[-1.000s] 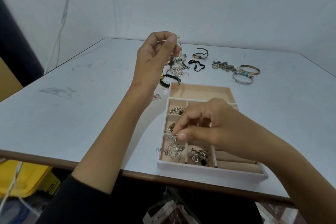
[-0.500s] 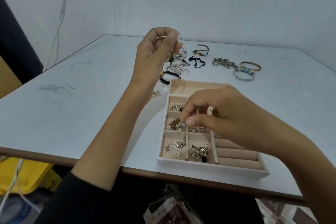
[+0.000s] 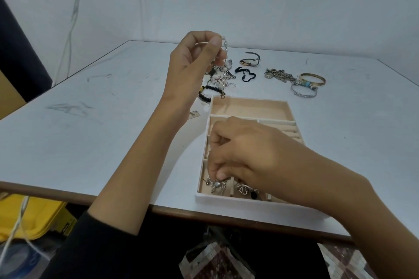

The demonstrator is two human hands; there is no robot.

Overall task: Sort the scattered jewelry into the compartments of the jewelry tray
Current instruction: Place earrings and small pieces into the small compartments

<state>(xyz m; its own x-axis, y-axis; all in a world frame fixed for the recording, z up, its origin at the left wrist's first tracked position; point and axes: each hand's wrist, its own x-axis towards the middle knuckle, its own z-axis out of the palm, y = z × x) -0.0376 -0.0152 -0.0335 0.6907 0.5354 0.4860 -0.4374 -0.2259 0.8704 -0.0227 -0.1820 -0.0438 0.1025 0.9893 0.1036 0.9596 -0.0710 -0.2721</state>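
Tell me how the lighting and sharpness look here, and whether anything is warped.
Head view: flat, bluish light, no glare, faint shadows on the table; the pearl bracelet in the left hand and the silver charm pinched by the right hand in the jewelry tray look soft; wide-angle stretch swells everything near the bottom edge.

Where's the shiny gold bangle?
In the head view, the gold bangle lies on the table at the far right, beyond the jewelry tray, right next to a silver bracelet with blue beads.
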